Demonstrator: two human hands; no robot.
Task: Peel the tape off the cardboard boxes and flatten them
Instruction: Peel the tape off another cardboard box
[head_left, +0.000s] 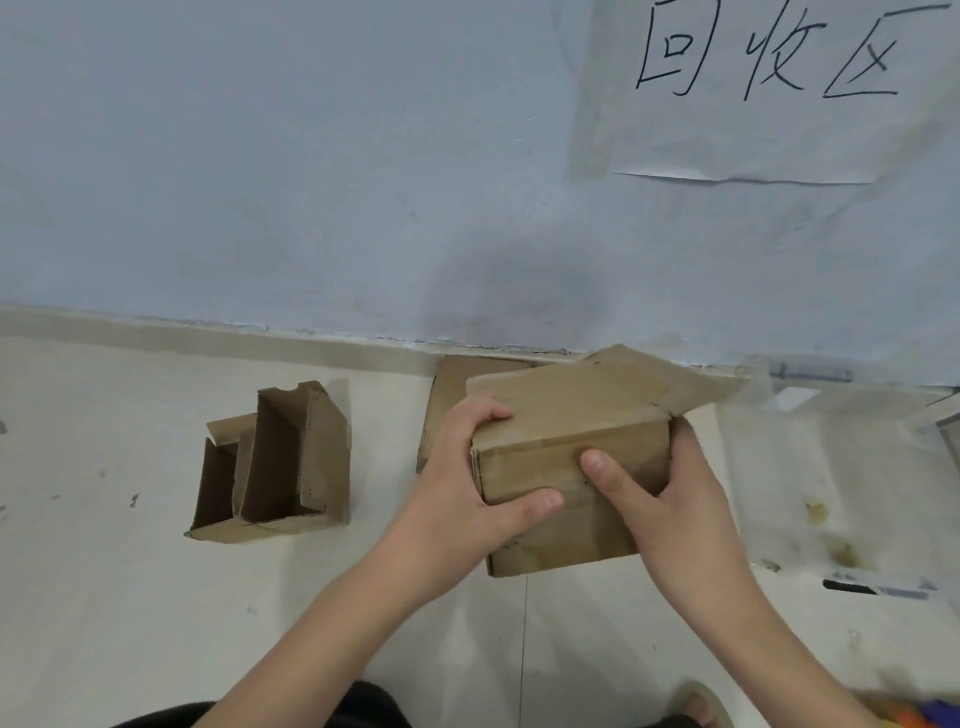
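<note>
A brown cardboard box (566, 415) is held above the floor between both hands, its top flap lifted toward the wall. My left hand (467, 483) grips its left end, fingers over the top edge and thumb on the front face. My right hand (670, 499) grips the right end, thumb pressed on the front face near a strip of clear tape. A flattened piece of cardboard (452, 395) lies on the floor behind the box, against the wall. To the left stands an open cardboard box (280, 467) with an inner divider.
A light blue wall (311, 182) rises close behind, with a taped paper sign (769, 88) at upper right. A clear plastic bin (841, 467) sits on the floor at right. My knees and a sandal (701, 706) show at the bottom edge.
</note>
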